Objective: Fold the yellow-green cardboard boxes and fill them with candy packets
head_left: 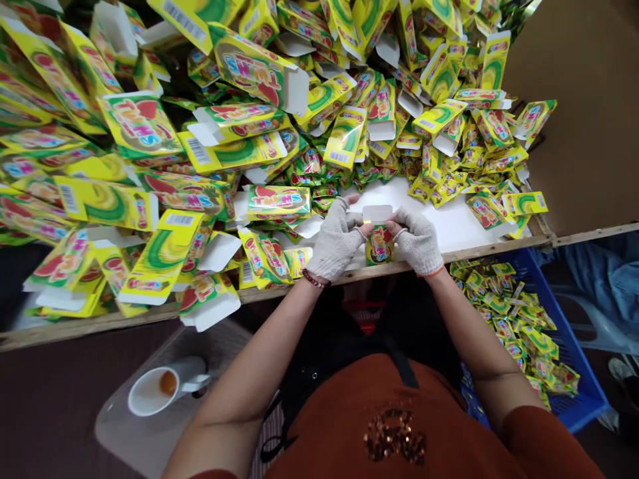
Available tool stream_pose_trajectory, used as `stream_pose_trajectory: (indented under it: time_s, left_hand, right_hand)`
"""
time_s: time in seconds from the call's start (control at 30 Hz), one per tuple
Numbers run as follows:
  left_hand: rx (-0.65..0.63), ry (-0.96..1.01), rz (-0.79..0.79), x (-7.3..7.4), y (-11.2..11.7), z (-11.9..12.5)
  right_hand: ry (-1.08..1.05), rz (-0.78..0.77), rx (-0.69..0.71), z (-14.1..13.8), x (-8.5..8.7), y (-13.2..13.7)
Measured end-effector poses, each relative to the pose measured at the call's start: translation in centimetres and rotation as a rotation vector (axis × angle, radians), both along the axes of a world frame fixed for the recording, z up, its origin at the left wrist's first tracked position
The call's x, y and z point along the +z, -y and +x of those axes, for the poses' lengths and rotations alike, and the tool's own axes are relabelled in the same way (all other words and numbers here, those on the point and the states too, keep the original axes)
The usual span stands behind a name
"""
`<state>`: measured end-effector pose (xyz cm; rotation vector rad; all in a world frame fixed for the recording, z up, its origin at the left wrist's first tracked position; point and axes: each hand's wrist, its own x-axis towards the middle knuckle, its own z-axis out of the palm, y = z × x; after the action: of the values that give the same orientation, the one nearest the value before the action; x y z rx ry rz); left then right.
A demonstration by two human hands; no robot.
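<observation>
My left hand [335, 241] and my right hand [418, 241] both wear pale knit gloves with open fingertips. Between them they grip a small yellow-green "Twins" carton [379, 245], held upright at the table's near edge. The fingers of both hands press on its white top flap [377, 213]. A beaded bracelet sits on my left wrist. Behind the hands lies a heap of small green and yellow sachets [309, 166] on the white tabletop [449, 223].
Many open "Twins" cartons [164, 249] are piled over the table's left and back. A blue crate [582, 392] of sachets stands low on the right. A white cup [152, 391] rests on a stool at lower left. Brown cardboard [589, 113] rises at right.
</observation>
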<state>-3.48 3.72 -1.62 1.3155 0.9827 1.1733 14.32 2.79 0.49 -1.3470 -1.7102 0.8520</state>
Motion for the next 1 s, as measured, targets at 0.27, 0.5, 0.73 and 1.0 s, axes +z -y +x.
stream_pose_trajectory:
  time_s: [0.27,0.5,0.73,1.0]
  left_hand:
    - [0.066,-0.324,0.311,0.9,1.1,0.2]
    - [0.095,-0.332,0.132,2.6,1.5,-0.2]
    - [0.027,-0.376,0.412,1.6,1.9,-0.6]
    - [0.021,-0.425,0.599,0.6,1.9,-0.2]
  right_hand:
    - [0.032,0.099,0.040,0.4,0.5,0.3]
    - [0.011,0.046,0.033,0.0,1.5,0.4]
    - [0.063,0.097,0.174,1.5,1.5,-0.2]
    - [0.049,0.229,0.237,1.9,0.1,0.5]
